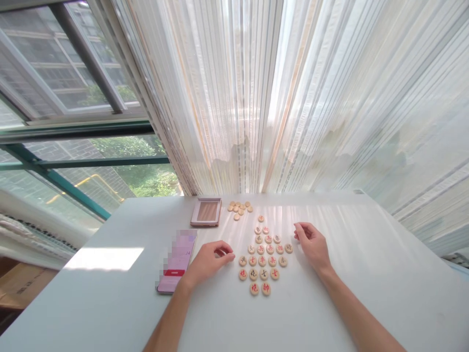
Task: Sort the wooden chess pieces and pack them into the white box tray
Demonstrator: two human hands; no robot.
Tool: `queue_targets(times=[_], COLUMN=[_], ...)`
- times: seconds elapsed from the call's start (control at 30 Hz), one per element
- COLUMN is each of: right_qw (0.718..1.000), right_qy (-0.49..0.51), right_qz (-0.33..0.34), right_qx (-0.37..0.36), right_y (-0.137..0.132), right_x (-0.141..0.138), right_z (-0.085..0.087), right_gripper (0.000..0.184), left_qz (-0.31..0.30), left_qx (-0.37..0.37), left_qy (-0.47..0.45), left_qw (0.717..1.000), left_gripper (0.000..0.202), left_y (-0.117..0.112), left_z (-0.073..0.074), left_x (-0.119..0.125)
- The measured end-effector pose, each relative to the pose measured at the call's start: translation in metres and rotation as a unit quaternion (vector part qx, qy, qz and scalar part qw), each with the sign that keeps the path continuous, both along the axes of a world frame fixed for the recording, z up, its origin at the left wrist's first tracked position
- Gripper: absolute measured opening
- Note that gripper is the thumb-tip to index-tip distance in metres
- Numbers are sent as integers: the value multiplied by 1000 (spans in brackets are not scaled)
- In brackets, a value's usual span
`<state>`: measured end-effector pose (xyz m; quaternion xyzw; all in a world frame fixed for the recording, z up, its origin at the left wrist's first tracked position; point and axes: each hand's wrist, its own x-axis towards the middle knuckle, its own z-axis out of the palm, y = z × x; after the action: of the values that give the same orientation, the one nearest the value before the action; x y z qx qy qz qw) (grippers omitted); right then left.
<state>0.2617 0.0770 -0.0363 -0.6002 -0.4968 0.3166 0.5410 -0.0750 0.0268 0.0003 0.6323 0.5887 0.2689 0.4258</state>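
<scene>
Several round wooden chess pieces with red and black characters (264,254) lie in rows on the pale table (110,293), between my two hands. My left hand (209,260) rests on the table just left of the rows, fingers curled under with nothing visible in them. My right hand (312,244) rests to the right of the rows, fingers loosely bent toward the nearest piece, holding nothing that I can see. A second small heap of plain-faced pieces (240,209) lies farther back.
A shallow wooden box (206,212) lies at the back, left of the heap. A phone (178,260) lies flat beside my left wrist. Sheer curtains (293,98) hang behind the table, and a window (73,98) is at the left.
</scene>
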Motion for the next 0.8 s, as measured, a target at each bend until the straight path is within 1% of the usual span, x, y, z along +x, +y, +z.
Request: queue_targets(times=[0.13,0.27,0.37,0.6,0.8], right_qw=[1000,1000,1000,999,999], right_qy=[-6,-15,-19,-24,-31], right_qz=[-3,-4,-2,-3,-5], right_qx=[-10,-15,-17,-28,-34], right_y=[0,-2,-4,-5,-7], right_x=[0,0,-1,-2,-2], right_z=[-1,2,5,8,10], right_gripper=[37,36,36,35,36], left_qz=[-10,0,-7,-72,-75], left_qx=[24,82,91,96,85], left_qy=[65,115,118,107,112], left_qw=[998,990,989,987,987], left_gripper=[27,22,19,24,19], left_y=[-3,-4,-8,-14,-15], left_z=[0,-3,-4,-2,-1], left_x=[9,13,11,3,2])
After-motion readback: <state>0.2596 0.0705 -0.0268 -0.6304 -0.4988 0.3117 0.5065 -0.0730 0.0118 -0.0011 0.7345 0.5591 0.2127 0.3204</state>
